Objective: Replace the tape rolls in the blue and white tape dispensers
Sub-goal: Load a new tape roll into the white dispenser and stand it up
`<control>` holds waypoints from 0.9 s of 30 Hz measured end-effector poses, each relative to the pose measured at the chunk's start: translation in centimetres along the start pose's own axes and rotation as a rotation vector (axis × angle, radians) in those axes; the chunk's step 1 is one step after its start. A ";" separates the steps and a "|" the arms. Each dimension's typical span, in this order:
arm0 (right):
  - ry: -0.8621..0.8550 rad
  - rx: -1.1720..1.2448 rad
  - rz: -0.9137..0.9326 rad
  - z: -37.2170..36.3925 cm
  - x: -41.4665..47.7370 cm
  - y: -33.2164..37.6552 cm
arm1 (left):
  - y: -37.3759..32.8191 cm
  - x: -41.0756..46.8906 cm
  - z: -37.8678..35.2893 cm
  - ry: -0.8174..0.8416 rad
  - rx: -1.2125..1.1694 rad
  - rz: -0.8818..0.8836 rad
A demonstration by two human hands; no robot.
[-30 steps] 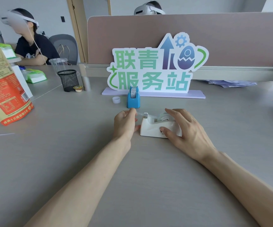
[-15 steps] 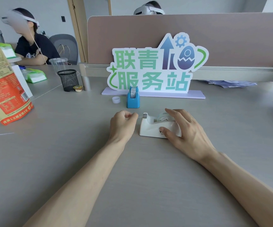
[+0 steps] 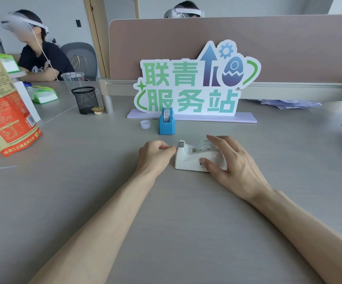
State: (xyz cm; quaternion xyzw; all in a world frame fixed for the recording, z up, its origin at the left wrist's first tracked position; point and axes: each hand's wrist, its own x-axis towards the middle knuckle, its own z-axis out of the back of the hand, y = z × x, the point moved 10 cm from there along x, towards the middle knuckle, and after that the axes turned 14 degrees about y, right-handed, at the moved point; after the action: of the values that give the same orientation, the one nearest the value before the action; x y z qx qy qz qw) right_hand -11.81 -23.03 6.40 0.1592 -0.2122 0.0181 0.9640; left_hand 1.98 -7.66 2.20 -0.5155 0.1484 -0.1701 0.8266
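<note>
The white tape dispenser (image 3: 188,160) sits on the grey desk, with a clear tape roll (image 3: 202,145) seated in it. My right hand (image 3: 234,162) grips its rear, thumb on the near side and fingers over the roll. My left hand (image 3: 153,154) is curled, its fingertips pinched together right at the dispenser's cutter; I cannot tell whether it pinches clear tape. Behind them stands the blue tape dispenser (image 3: 166,126) holding a printed roll (image 3: 167,114). A small white ring (image 3: 145,124) lies to its left.
A standing sign (image 3: 192,83) backs the blue dispenser in front of a brown partition (image 3: 289,48). At the left are a black mesh cup (image 3: 84,100), a small yellow-lidded pot (image 3: 97,110) and an orange bag (image 3: 4,103). Two people with headsets sit beyond.
My left hand drew a strip of tape out from the cutter, dropped into a fist, and now pinches at the cutter again. My right hand and the white dispenser stayed put.
</note>
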 end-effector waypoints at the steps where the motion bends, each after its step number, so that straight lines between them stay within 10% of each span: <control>1: 0.001 0.005 0.001 0.0 0.0 0.0 | 0.1 0.1 0.0 0.008 0.001 0.005; 17: -0.005 0.078 -0.031 0.1 0.0 -0.6 | -0.2 -0.1 0.5 -0.029 0.087 -0.030; 27: 0.039 0.103 -0.093 -0.4 -0.1 -1.2 | -4.3 -2.8 0.8 -0.118 0.125 -0.513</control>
State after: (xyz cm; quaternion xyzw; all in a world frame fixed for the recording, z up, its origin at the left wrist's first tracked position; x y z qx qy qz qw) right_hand -11.57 -24.05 5.64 0.2177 -0.1845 -0.0125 0.9583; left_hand -0.79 -7.60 6.61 -0.4934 -0.0464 -0.3524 0.7939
